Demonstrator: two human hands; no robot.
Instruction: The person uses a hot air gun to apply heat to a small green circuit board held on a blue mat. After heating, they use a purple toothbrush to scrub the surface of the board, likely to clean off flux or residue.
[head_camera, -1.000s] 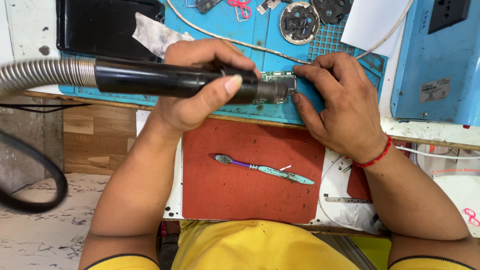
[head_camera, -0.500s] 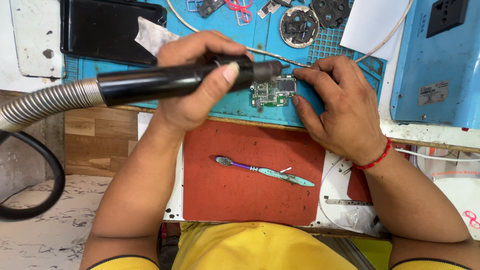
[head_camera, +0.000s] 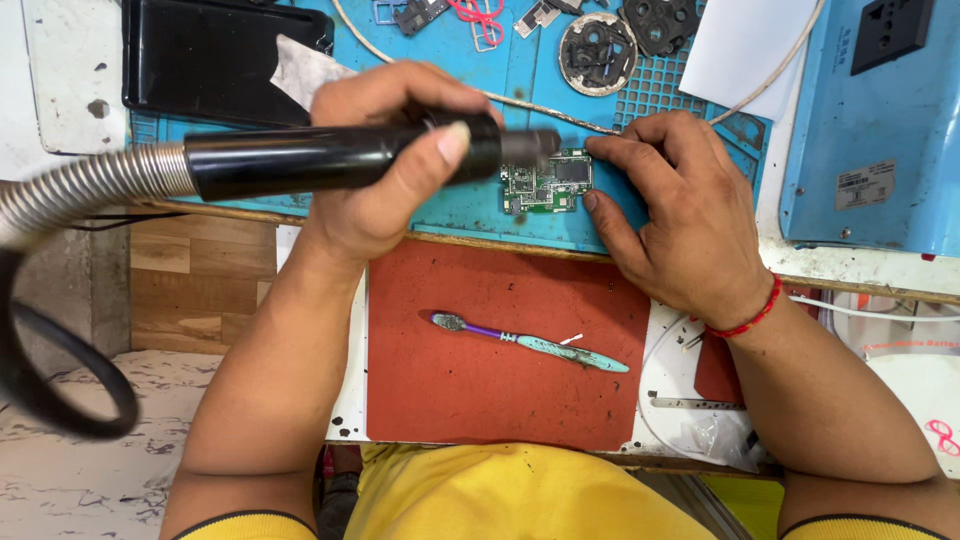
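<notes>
Shirt: yellow, at the very bottom, closest to the camera.
Red mat: it lies flat at the near edge of the counter, between the two arms.
Toothbrush: it lies on the red mat, bristle end to the left, green handle to the right. No hand touches it.
Red string: it goes around the right wrist.
Left hand: the fingers are curled tight around the black hot air tool. The thumb lies along the top of it.
Hot air tool: it lies sideways. Its grey tip sits just over the top left of the small board. A bendy silver hose runs off its back end, past the left edge of the counter.
Circuit board: small and green, on the blue mat, near the middle of the counter, just past the red mat.
Right hand: the fingers are spread and pressed down. The pointer finger and thumb touch the right side of the board and hold it flat.
Black tray: at the far left of the blue mat.
Small parts: a round black piece and bits lie along the far edge.
Blue box: it sits at the far right corner.
</notes>
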